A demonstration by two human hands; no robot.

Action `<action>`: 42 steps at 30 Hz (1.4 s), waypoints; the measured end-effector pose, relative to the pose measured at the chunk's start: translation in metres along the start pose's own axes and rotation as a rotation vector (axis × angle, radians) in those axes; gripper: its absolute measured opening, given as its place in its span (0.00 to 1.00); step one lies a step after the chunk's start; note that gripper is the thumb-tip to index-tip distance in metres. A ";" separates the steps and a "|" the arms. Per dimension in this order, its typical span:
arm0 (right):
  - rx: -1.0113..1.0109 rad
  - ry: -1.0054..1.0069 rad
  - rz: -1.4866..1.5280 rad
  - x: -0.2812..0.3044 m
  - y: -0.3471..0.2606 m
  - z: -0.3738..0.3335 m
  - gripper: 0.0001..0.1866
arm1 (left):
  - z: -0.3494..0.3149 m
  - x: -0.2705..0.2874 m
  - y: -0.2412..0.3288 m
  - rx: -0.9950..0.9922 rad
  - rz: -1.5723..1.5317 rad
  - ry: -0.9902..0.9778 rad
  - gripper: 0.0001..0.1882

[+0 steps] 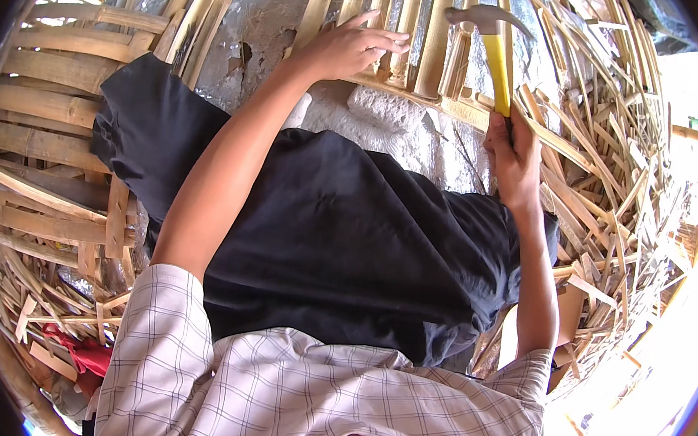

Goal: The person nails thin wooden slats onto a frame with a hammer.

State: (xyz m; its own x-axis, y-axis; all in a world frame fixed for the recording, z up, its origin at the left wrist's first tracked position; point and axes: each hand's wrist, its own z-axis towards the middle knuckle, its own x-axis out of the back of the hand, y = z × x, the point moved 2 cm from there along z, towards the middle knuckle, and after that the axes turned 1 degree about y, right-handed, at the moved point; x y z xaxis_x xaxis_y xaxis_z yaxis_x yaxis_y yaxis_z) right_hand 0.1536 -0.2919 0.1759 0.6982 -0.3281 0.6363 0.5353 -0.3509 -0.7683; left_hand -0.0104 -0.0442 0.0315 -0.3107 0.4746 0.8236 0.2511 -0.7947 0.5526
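A row of split bamboo slats (pixel 404 38) runs away from me, side by side, crossed at the near end by a bamboo strip (pixel 466 111). Over the left slats my left hand (pixel 342 49) is spread, fingers apart and pointing right, with nothing gripped; whether its palm touches the bamboo I cannot tell. My right hand (pixel 516 153) is closed round the dark lower handle of a claw hammer (pixel 499 66). The hammer has a yellow upper shaft and a grey metal head, raised above the right-hand slats.
Black cloth (pixel 340 225) covers my lap and legs. A pale rough block (pixel 386 110) lies just before the slats. Heaps of thin bamboo offcuts (pixel 605 189) spread along the right. At left stands a woven bamboo wall (pixel 52 141), with red cloth (pixel 84 353) below it.
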 end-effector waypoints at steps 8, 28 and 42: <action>0.035 -0.117 -0.250 0.008 0.007 0.009 0.17 | -0.002 0.004 0.000 -0.015 0.048 -0.009 0.20; -0.343 -0.156 0.299 -0.019 0.011 -0.007 0.12 | -0.002 0.003 0.000 -0.022 -0.049 -0.013 0.18; -0.381 -0.102 0.309 -0.045 0.013 -0.023 0.16 | -0.001 0.004 0.002 -0.018 -0.027 -0.013 0.18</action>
State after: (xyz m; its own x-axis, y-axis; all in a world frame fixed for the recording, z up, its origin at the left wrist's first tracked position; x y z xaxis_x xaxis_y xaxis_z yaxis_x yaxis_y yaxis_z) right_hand 0.1180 -0.3020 0.1386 0.8498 -0.3865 0.3585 0.0981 -0.5523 -0.8279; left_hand -0.0116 -0.0442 0.0359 -0.3049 0.5005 0.8103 0.2266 -0.7882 0.5721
